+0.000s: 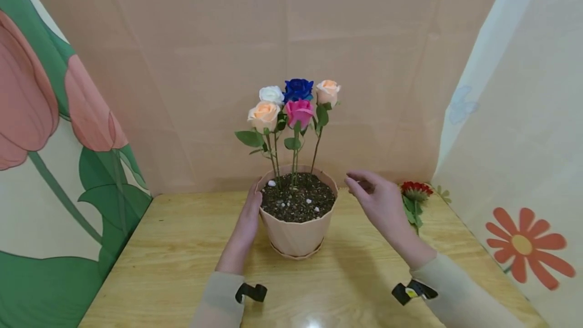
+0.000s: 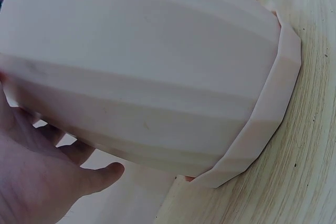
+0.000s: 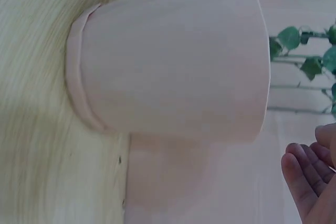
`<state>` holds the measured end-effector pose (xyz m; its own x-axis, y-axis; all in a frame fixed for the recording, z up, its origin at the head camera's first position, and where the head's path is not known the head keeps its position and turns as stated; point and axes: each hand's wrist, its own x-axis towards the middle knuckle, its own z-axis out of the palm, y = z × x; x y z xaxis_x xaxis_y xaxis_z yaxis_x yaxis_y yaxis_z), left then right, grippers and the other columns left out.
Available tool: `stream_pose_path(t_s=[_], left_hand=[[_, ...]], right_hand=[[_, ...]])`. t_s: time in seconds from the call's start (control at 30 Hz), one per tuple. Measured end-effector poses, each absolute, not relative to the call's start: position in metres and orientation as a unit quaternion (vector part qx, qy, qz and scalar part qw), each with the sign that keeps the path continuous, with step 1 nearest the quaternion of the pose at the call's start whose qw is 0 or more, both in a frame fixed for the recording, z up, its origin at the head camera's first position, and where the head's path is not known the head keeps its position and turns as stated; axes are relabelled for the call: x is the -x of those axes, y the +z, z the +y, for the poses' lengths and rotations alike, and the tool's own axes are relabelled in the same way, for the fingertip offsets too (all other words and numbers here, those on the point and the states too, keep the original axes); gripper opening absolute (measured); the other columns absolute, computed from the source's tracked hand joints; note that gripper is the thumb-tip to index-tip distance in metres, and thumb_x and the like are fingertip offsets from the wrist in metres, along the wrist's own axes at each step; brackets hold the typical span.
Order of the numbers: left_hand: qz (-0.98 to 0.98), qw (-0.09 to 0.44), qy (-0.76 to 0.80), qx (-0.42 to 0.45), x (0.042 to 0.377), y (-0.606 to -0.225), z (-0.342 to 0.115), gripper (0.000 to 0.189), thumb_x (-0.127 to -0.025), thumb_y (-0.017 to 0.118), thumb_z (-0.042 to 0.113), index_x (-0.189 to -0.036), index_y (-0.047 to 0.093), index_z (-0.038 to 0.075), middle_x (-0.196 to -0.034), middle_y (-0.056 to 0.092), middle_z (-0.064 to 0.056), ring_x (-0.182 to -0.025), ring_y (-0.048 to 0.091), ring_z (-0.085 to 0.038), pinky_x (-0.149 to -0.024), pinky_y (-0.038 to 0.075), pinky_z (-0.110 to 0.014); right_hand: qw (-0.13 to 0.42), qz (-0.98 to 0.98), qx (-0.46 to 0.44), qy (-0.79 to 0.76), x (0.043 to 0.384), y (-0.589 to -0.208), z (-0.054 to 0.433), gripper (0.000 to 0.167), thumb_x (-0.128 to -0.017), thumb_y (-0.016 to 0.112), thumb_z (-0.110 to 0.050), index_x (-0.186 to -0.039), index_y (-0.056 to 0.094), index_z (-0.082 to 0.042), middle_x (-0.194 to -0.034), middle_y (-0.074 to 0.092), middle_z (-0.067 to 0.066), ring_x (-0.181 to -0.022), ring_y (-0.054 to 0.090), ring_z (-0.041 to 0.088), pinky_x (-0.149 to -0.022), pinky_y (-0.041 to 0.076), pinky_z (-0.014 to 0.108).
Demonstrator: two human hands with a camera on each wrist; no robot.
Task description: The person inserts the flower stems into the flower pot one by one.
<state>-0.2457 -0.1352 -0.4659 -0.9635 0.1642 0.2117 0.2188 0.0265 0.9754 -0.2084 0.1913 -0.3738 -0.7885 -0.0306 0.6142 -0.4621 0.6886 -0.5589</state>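
A pale pink flowerpot [image 1: 296,237] on a matching saucer [image 1: 297,255] holds dark soil [image 1: 296,209] with white bits. Several artificial roses stand upright in it: a white rose [image 1: 271,95], a blue rose [image 1: 298,89], a magenta rose [image 1: 299,113] and two peach roses. My left hand [image 1: 248,216] rests along the pot's left side, its fingers laid on the wall near the rim; the left wrist view shows the thumb apart from the pot. Right of the rim, my right hand [image 1: 380,201] hovers with loosely bent fingers and nothing in them.
A red flower [image 1: 416,191] with green leaves lies on the wooden table [image 1: 182,247] at the right, partly behind the right wrist. A tan cloth [image 1: 205,65] hangs behind the table. Printed floral panels [image 1: 524,166] flank both sides.
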Motion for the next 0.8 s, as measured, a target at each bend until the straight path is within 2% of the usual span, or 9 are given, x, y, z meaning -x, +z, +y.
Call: stream_pose_path(t_s=[0.37,0.47,0.63,0.8], left_hand=[[-0.715,0.017,-0.685,0.138,0.246,-0.467,-0.135,0.065,-0.121,0.025,0.049,-0.179,0.013,0.024,-0.185,0.005,-0.009,-0.168,-0.003,-0.037,-0.129,-0.001,-0.072],[-0.717,0.018,-0.683,0.138,0.246,-0.467,-0.134,0.064,-0.121,0.025,0.048,-0.179,0.014,0.023,-0.185,0.005,-0.010,-0.168,-0.003,-0.038,-0.129,-0.001,-0.072],[-0.718,0.019,-0.681,0.138,0.246,-0.467,-0.134,0.065,-0.121,0.025,0.049,-0.179,0.014,0.022,-0.185,0.005,-0.010,-0.168,-0.003,-0.038,-0.128,-0.002,-0.073],[-0.715,0.018,-0.685,0.135,0.245,-0.466,-0.135,0.065,-0.120,0.026,0.053,-0.179,0.015,0.027,-0.185,0.008,-0.006,-0.169,0.000,-0.035,-0.129,0.001,-0.072]], right_hand=[[0.305,-0.881,-0.107,0.345,0.199,-0.389,0.244,0.018,-0.106,0.078,-0.018,-0.122,0.083,-0.009,-0.100,0.082,0.005,-0.082,0.076,0.017,-0.069,0.051,0.009],[0.295,-0.890,-0.091,0.335,0.196,-0.391,0.259,0.020,-0.107,0.078,-0.020,-0.123,0.083,-0.010,-0.102,0.082,0.007,-0.084,0.075,0.017,-0.068,0.050,0.012],[0.267,-0.908,-0.057,0.319,0.194,-0.396,0.283,0.031,-0.110,0.073,-0.033,-0.128,0.081,-0.009,-0.105,0.080,0.009,-0.084,0.069,0.018,-0.066,0.049,0.020],[0.254,-0.915,-0.034,0.312,0.194,-0.406,0.302,0.038,-0.111,0.070,-0.040,-0.129,0.080,-0.007,-0.106,0.079,0.010,-0.086,0.069,0.022,-0.067,0.049,0.022]])
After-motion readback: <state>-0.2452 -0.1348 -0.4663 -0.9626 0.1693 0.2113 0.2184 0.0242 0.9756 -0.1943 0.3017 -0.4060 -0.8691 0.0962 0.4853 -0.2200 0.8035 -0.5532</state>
